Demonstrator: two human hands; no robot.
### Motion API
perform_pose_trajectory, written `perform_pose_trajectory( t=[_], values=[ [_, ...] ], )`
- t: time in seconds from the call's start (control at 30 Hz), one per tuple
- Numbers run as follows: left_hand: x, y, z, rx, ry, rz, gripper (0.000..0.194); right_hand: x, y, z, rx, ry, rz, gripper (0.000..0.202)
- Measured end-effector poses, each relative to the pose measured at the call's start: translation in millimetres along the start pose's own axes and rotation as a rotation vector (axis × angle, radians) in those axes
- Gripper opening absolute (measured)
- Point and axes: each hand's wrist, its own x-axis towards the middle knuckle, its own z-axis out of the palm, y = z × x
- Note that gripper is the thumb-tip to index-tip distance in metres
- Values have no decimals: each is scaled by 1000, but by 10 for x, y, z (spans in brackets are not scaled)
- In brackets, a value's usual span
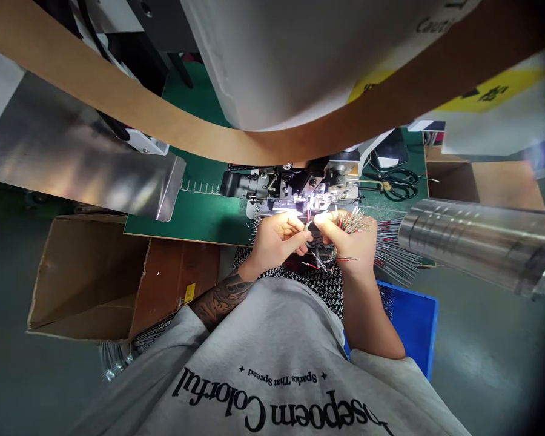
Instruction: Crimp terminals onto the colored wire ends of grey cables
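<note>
Left hand [279, 241] and right hand [350, 243], angled inward, both with wires [356, 223] in fingertip grip

- Straight ahead, the lit machine head [300, 191] blocks both the left hand [279, 242] and the right hand [352, 239], with only a narrow gap between their fingertips
- Left of the left hand, the front edge of the green tabletop [200, 221] gives a bare passage, bounded on the far left by the sheet-metal panel [86, 160]
- Farther back there, a row of small metal pins [200, 188] crosses the tabletop
- Overhead, the brown band [249, 146] hangs across the view, limiting a lift
- On the right, grey wires [393, 251] and the metal cylinder [472, 245] obstruct sideways passage
</note>
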Motion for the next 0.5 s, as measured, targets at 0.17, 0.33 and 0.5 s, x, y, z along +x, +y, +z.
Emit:
perform_pose_trajectory(
  t=[0.17,0.33,0.5],
  values=[
    [-8,-17,-6,-3,-6,20,37,-5,-17,-46,-17,-69,20,28],
    [-22,-10,29,2,-3,3,37,-7,-5,-27,-2,-56,-4,26],
    [-18,-48,25,105,-67,29,38,-18,-14,-1,24,-64,19,20]
  ],
)
